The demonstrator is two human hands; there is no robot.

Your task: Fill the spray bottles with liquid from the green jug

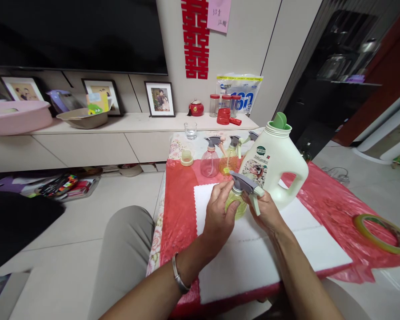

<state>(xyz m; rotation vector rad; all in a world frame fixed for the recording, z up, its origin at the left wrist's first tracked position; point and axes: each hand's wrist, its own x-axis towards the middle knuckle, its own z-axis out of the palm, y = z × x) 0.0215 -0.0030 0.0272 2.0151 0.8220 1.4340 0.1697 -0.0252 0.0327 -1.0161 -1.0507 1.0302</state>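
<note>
My left hand is wrapped round the body of a small yellow spray bottle. Its grey spray head with a pale green trigger sits on the neck, and my right hand grips it there. Right behind stands a large pale green jug with a handle, a flower label and a green piece in its open mouth. A pink spray bottle and another yellow spray bottle stand beyond my hands. The pale cap rests to their left. White cloth or paper lies beneath my hands.
Red plastic sheeting covers the table. A roll of tape lies at the right. A glass stands at the table's far end. Behind, the cabinet top holds photo frames, jars, a red pot and a pink basin.
</note>
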